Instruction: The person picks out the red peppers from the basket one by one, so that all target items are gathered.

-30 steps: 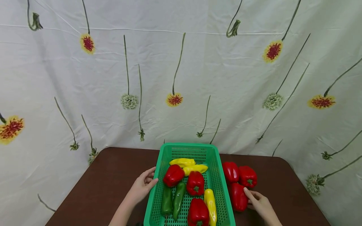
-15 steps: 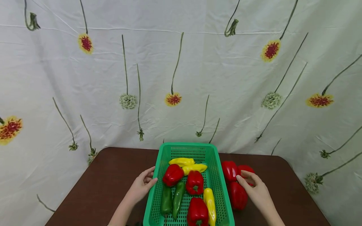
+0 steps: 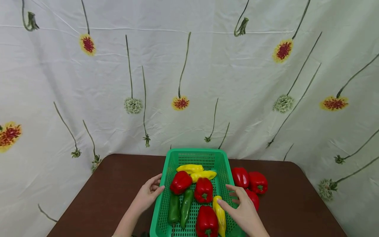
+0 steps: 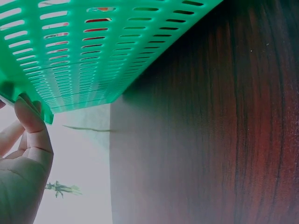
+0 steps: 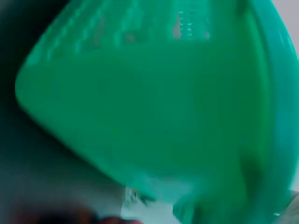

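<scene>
- On my left, the person's left hand [image 3: 147, 196] grips the left rim of the green basket [image 3: 196, 150], thumb and fingertips at its edge.
- The basket sits on the dark table [image 3: 296, 204], holding two green peppers [image 3: 186, 205], three red peppers [image 3: 204, 190] and three yellow ones [image 3: 190, 169].
- The right hand [image 3: 244, 210] hovers around the right rim, fingers parted, grasping nothing I can see.
- Beyond, three loose red peppers [image 3: 258, 183] cluster beside the basket.

Apparently indoors, kind of room unclear: 1 dark wood-grain table [image 3: 124, 179] before a white, floral cloth [image 3: 207, 75].
</scene>
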Available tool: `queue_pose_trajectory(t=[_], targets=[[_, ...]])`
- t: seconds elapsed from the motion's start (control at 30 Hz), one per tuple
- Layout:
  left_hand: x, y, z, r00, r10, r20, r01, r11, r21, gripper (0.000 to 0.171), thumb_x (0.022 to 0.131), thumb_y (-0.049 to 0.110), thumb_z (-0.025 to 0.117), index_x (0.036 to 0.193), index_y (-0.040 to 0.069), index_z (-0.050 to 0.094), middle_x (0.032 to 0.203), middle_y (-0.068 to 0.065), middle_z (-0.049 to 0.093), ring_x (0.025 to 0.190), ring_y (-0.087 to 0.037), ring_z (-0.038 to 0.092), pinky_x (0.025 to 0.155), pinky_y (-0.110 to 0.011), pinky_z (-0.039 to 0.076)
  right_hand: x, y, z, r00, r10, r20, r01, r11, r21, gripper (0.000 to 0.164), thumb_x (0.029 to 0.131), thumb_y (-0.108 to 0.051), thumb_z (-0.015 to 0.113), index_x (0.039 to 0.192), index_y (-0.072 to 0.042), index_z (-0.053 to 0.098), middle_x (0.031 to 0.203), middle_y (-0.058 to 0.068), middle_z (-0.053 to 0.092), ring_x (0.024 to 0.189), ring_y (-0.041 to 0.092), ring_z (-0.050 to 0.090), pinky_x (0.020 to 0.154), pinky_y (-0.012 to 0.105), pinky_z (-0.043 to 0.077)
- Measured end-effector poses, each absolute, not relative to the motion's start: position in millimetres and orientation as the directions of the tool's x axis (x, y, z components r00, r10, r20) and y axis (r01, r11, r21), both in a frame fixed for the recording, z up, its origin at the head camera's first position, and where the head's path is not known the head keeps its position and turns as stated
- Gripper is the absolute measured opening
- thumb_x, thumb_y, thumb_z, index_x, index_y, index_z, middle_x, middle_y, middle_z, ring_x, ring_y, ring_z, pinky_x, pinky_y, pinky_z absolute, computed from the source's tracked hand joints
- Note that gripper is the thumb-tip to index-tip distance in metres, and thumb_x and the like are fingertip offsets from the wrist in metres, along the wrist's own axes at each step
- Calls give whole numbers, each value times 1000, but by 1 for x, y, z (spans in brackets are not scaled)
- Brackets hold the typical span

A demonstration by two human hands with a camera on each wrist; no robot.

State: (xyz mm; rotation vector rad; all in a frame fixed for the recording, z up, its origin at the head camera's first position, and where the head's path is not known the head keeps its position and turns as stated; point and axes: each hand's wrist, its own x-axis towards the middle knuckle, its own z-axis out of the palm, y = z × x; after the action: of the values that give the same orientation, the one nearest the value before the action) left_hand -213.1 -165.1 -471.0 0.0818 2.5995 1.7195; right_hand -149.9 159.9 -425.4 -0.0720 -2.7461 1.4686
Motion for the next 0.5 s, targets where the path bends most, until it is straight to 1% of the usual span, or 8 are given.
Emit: queue_pose_trajectory(t=[0.1,0.27,0.5], targets=[[-213,-165,-471,-998,61,14,37,392,919,53,96,10,64,144,-2,46,123,-20,55,90,-13,58,74,-26,50,-148,147,-431,-1000,10,-14,17,566,-824,68,80,-49,78,133,-11,56,130,9,56,110,24,57,88,44,54],[-213,-165,-471,-999,45,-9,10,395,919,52,96,9,64,144,0,47,123,-19,56,91,-15,59,73,-24,50,-145,130,-442,-998,-56,-9,-27,609,-793,72,79,-53,77,133,-10,56,129,10,54,111,25,54,86,46,53],[-214,-165,-471,-999,50,1,21,401,916,52,96,8,63,145,0,46,123,-19,56,91,-15,59,72,-24,50,-145,116,-449,-995,-96,13,-76,687,-722,75,78,-59,75,131,-9,57,125,11,54,110,28,52,81,49,53]])
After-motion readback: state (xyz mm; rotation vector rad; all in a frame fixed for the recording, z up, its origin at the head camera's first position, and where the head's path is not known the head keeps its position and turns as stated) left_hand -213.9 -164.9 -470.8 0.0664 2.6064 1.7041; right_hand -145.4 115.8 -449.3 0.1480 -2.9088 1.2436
